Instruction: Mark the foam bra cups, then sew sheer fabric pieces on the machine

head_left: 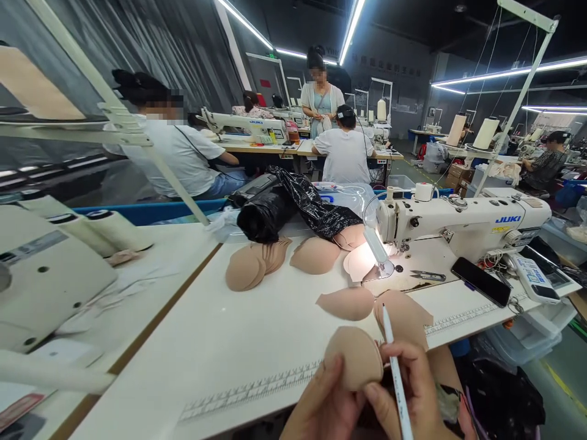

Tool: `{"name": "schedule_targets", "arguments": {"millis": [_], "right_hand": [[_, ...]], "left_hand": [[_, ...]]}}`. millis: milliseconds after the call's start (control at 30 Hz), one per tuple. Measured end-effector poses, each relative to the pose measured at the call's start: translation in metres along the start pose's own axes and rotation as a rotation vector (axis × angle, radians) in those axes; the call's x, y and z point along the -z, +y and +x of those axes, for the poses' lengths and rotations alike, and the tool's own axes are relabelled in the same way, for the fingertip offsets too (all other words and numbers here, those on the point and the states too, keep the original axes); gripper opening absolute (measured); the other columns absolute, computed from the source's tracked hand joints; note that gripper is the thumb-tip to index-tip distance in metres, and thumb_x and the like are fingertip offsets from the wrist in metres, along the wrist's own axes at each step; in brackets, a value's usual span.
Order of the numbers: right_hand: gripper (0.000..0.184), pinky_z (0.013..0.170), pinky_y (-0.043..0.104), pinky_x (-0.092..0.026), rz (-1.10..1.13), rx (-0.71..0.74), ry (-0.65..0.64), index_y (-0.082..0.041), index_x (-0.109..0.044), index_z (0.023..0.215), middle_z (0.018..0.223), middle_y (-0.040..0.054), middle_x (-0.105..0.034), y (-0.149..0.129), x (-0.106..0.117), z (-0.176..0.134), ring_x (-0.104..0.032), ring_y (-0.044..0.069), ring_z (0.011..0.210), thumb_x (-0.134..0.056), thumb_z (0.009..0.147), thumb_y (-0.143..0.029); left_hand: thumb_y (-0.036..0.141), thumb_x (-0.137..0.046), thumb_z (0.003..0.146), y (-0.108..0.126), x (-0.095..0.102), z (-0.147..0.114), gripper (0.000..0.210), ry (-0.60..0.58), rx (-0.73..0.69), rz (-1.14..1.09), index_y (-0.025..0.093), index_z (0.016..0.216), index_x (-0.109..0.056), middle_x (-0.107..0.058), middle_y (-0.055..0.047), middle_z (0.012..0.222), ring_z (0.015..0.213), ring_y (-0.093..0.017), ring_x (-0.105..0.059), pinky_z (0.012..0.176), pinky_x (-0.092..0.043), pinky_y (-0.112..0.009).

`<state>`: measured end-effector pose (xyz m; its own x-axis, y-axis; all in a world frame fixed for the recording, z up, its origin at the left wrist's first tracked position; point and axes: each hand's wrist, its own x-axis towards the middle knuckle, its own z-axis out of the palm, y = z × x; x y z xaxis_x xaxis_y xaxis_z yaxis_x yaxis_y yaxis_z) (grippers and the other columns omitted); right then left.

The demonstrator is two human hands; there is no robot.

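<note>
My left hand grips a rounded beige foam pad, shaped like a bra cup piece, at its left and lower edge. It looks to be more than one layer thick. In my right hand is a slim white pen, its dark tip pointing up and away from me. The right thumb also touches the pad's lower edge. Just beyond my hands, more beige pads lie on the table, partly overlapping. A single pad rests to their left.
A white sewing machine stands at right, its lamp lighting a pad. Thread snips and a phone lie near it. Fanned pads and black plastic bags sit farther back. Other people sit beyond.
</note>
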<state>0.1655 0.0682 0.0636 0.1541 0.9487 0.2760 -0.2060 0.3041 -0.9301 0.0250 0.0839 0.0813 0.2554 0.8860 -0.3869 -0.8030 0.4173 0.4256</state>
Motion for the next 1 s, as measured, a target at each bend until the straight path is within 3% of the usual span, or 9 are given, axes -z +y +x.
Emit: {"name": "schedule_targets", "arguments": {"millis": [133,233,500,600,733,867,1000], "right_hand": [[0.023,0.075,0.033,-0.055,-0.087,0.013,0.005,-0.027,-0.065,0.115,0.084,0.0021,-0.071,-0.011,0.026,0.011,-0.067,0.020,0.077,-0.066,0.106,-0.049],[0.029,0.073,0.032,-0.052,0.025,-0.092,0.029,-0.025,-0.062,0.114,0.068,-0.0018,-0.069,-0.020,0.038,0.023,-0.062,0.019,0.068,-0.060,0.109,-0.053],[0.041,0.068,0.030,-0.045,0.187,-0.291,-0.034,-0.022,-0.061,0.093,0.059,-0.0029,-0.067,-0.028,0.020,0.033,-0.058,0.016,0.060,-0.070,0.101,-0.060],[0.044,0.066,0.029,-0.043,0.275,-0.340,0.001,-0.022,-0.059,0.089,0.054,-0.0050,-0.063,-0.033,0.018,0.033,-0.053,0.014,0.054,-0.076,0.096,-0.062],[0.043,0.068,0.029,-0.043,0.277,-0.328,0.044,-0.023,-0.059,0.092,0.053,-0.0059,-0.063,-0.035,0.021,0.032,-0.054,0.015,0.057,-0.077,0.095,-0.062],[0.040,0.068,0.028,-0.043,0.202,-0.273,-0.028,-0.022,-0.060,0.091,0.058,-0.0038,-0.066,-0.032,0.020,0.029,-0.055,0.014,0.057,-0.070,0.102,-0.058],[0.039,0.063,0.028,-0.041,0.271,-0.300,-0.031,-0.021,-0.061,0.090,0.053,-0.0044,-0.061,-0.031,0.017,0.027,-0.049,0.013,0.052,-0.072,0.100,-0.057]], "left_hand": [[0.012,-0.082,0.087,0.017,-0.020,-0.010,0.050,0.126,-0.082,0.017,0.022,0.136,-0.075,-0.084,-0.010,0.119,0.116,-0.031,-0.078,0.095,-0.069,-0.037],[0.010,-0.089,0.080,0.019,-0.029,-0.019,0.048,0.184,-0.089,0.073,0.015,0.126,-0.079,-0.086,-0.010,0.108,0.100,-0.028,-0.082,0.086,-0.070,-0.030],[0.031,-0.099,0.071,0.013,-0.025,-0.019,0.067,0.147,-0.083,0.204,0.020,0.134,-0.076,-0.085,-0.007,0.109,0.101,-0.029,-0.080,0.089,-0.069,-0.030],[0.035,-0.104,0.064,0.015,-0.022,-0.016,0.072,0.139,-0.055,0.195,0.022,0.129,-0.078,-0.085,-0.006,0.112,0.105,-0.030,-0.079,0.092,-0.068,-0.030],[0.033,-0.105,0.062,0.016,-0.017,-0.015,0.063,0.167,-0.056,0.171,0.023,0.119,-0.082,-0.085,-0.005,0.112,0.112,-0.031,-0.078,0.092,-0.068,-0.028],[0.037,-0.105,0.062,0.012,-0.014,-0.016,0.053,0.160,-0.043,0.199,0.023,0.108,-0.083,-0.084,-0.003,0.111,0.114,-0.029,-0.076,0.096,-0.066,-0.029],[0.041,-0.100,0.070,0.018,-0.007,-0.013,0.044,0.131,-0.065,0.299,0.021,0.103,-0.081,-0.083,-0.006,0.110,0.115,-0.031,-0.075,0.090,-0.067,-0.030]]}}
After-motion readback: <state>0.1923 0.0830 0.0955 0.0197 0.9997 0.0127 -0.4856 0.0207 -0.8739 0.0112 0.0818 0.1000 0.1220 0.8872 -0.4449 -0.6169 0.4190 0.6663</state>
